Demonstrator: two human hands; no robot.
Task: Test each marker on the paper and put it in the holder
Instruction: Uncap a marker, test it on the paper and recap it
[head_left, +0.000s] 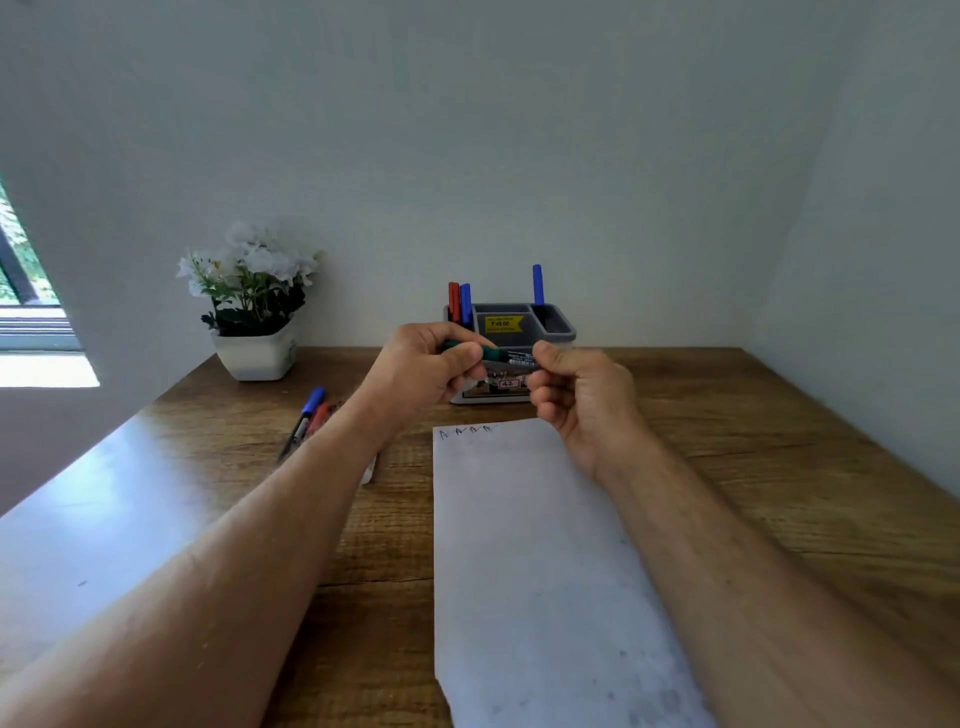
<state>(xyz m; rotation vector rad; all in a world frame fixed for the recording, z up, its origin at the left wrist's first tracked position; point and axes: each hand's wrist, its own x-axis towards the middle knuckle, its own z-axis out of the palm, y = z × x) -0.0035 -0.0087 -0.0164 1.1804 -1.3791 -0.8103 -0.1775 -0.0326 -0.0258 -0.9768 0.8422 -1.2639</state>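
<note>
A green marker (498, 355) lies level in the air in front of the grey holder (558, 327). My left hand (426, 364) grips its green cap end and my right hand (582, 395) grips its barrel. The holder stands at the back of the wooden desk with a red marker (453, 300) and a blue marker (465, 301) in its left slot and another blue marker (537, 284) in its right slot. A white sheet of paper (530, 571) lies below my hands, with small marks (467, 431) along its top edge. More markers (311, 415) lie on the desk to the left, partly hidden by my left forearm.
A white pot of white flowers (254, 306) stands at the back left of the wooden desk (753, 441). Walls close the desk in behind and on the right. A window (26, 291) is at the far left.
</note>
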